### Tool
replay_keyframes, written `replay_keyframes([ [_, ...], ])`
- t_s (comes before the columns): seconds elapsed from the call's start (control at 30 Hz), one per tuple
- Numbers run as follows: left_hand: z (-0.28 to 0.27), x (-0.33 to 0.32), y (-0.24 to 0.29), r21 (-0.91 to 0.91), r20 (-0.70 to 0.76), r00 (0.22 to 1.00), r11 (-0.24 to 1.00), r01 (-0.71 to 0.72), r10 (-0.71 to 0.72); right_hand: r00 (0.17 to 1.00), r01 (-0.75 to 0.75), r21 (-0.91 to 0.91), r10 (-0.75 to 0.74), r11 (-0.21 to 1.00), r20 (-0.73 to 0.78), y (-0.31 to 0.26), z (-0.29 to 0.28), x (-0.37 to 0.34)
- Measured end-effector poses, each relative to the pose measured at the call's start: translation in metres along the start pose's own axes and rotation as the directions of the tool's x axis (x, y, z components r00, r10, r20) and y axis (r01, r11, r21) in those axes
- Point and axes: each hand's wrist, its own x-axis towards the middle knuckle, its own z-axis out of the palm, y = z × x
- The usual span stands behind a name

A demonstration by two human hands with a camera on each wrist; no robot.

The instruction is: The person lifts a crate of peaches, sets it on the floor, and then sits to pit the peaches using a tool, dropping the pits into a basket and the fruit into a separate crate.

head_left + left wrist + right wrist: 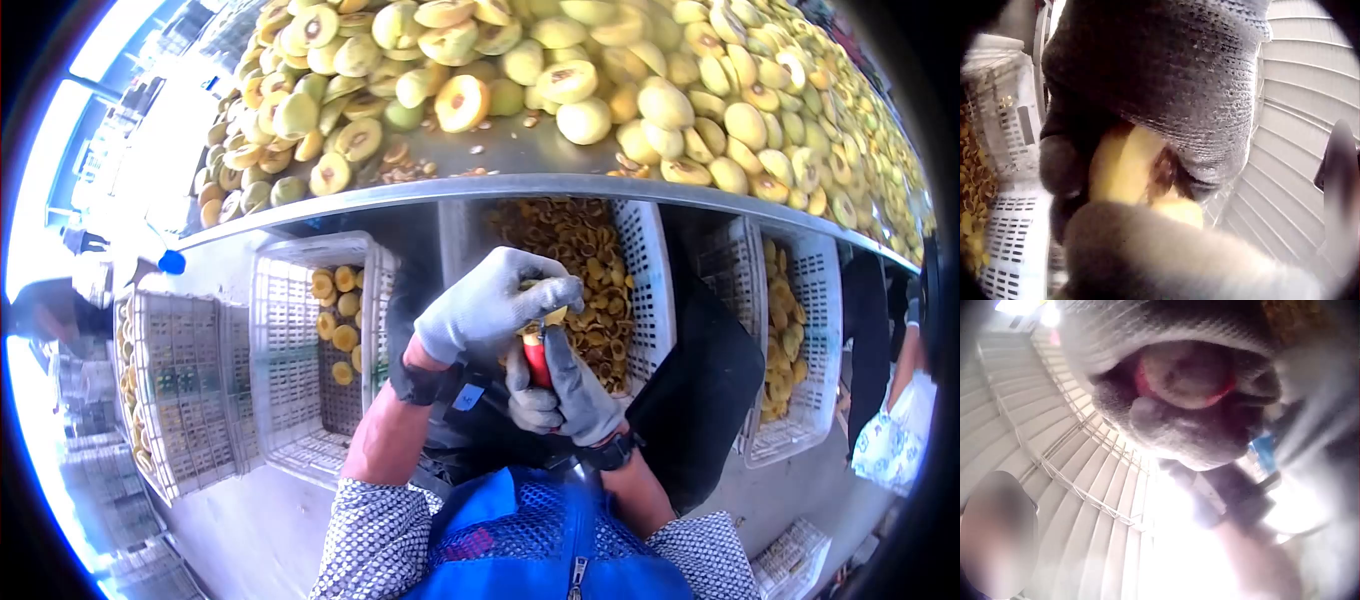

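My left hand (495, 300), in a pale knit work glove, holds a yellow peach half (1119, 172) between its thumb and fingers. In the left wrist view the fruit's brown, rough pit hollow shows, and the glove hides much of the rest. My right hand (575, 395), also gloved, grips the red handle (537, 362) of a small hand tool just below the fruit. Its metal end points up toward the peach half, and the fruit and fingers cover the tip. In the right wrist view the gloved thumb lies over the red handle (1219, 395).
Heaps of halved peaches (665, 105) lie on a metal table (480, 187) ahead. Beneath the hands stands a white crate (650, 290) of brownish-yellow pieces. More crates flank it: one at left (290, 370) with several peach halves, another at right (810, 350). A plastic bag (895, 440) hangs far right.
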Motion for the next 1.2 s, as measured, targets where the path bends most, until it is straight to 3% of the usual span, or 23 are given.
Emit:
replay_keyframes([
  [0.03,0.004,0.001,-0.003,0.012,-0.026,0.998,0.999,-0.048,0.049,0.996,0.012,0.063,-0.017,0.998,0.089,0.001,-0.002,0.001],
  [0.07,0.014,0.001,-0.012,-0.028,-0.154,0.978,0.989,-0.146,0.140,0.996,-0.003,0.095,-0.005,0.995,0.086,-0.001,-0.003,0.001],
  [0.1,0.026,-0.004,-0.009,-0.109,-0.287,0.953,0.984,-0.138,0.102,0.996,-0.020,0.128,0.009,0.992,0.087,-0.002,-0.004,0.001],
  [0.17,0.038,-0.004,-0.024,-0.085,-0.413,0.904,0.983,-0.163,0.114,1.000,0.024,-0.086,-0.022,0.996,0.016,-0.009,-0.007,-0.004],
  [0.2,0.041,-0.004,-0.029,-0.087,-0.406,0.908,0.985,-0.151,0.103,0.999,0.027,-0.192,-0.032,0.981,-0.021,-0.010,-0.008,-0.008],
  [0.3,0.025,-0.002,-0.035,-0.311,-0.092,0.996,0.950,-0.037,0.009,0.999,0.004,-0.226,-0.015,0.974,-0.045,-0.009,-0.007,-0.015],
  [0.33,0.021,0.001,-0.036,-0.300,-0.031,0.998,0.952,-0.066,0.060,0.998,0.011,-0.220,-0.025,0.975,-0.061,-0.006,-0.007,-0.016],
  [0.43,0.020,-0.004,-0.020,-0.392,0.020,1.000,0.920,0.001,0.007,0.999,-0.001,-0.275,-0.012,0.962,-0.046,-0.007,-0.009,-0.016],
  [0.47,0.019,-0.005,-0.026,-0.468,0.030,0.999,0.883,0.034,-0.023,0.999,-0.008,-0.193,0.002,0.981,-0.032,-0.005,-0.009,-0.016],
  [0.63,0.041,-0.007,-0.019,-0.188,-0.162,0.987,0.981,-0.046,0.015,0.992,-0.045,0.215,0.019,0.976,0.121,0.015,-0.015,-0.015],
  [0.7,0.044,-0.007,-0.026,-0.154,-0.222,0.972,0.981,-0.119,0.083,0.999,-0.013,-0.003,0.013,1.000,0.037,0.012,-0.020,-0.018],
  [0.77,0.040,-0.005,-0.026,-0.058,-0.142,0.990,0.998,-0.034,0.026,0.999,0.009,-0.319,-0.024,0.948,-0.045,-0.002,-0.017,-0.022],
  [0.8,0.034,-0.003,-0.022,0.000,-0.079,0.996,1.000,0.031,-0.031,0.998,-0.008,-0.314,-0.010,0.949,-0.058,0.000,-0.018,-0.023],
  [0.87,0.029,-0.002,-0.020,0.046,0.038,0.984,0.984,0.169,-0.171,0.996,-0.013,-0.017,0.015,1.000,0.091,0.020,-0.025,-0.022],
  [0.9,0.031,-0.002,-0.021,-0.108,0.032,0.995,0.990,0.094,-0.091,0.986,-0.033,0.130,0.011,0.991,0.168,0.025,-0.025,-0.019],
  [0.97,0.041,-0.004,-0.027,-0.398,-0.007,0.998,0.916,-0.056,0.058,0.980,-0.042,0.190,0.004,0.981,0.198,0.025,-0.020,-0.018],
  [1.0,0.047,-0.005,-0.033,-0.510,-0.056,0.998,0.859,-0.047,0.021,0.980,-0.051,0.198,0.011,0.979,0.198,0.023,-0.022,-0.017],
  [1.2,0.062,-0.014,-0.035,-0.607,-0.144,0.989,0.792,-0.061,-0.034,0.985,-0.038,0.042,0.030,0.998,0.171,0.019,-0.025,-0.028],
])
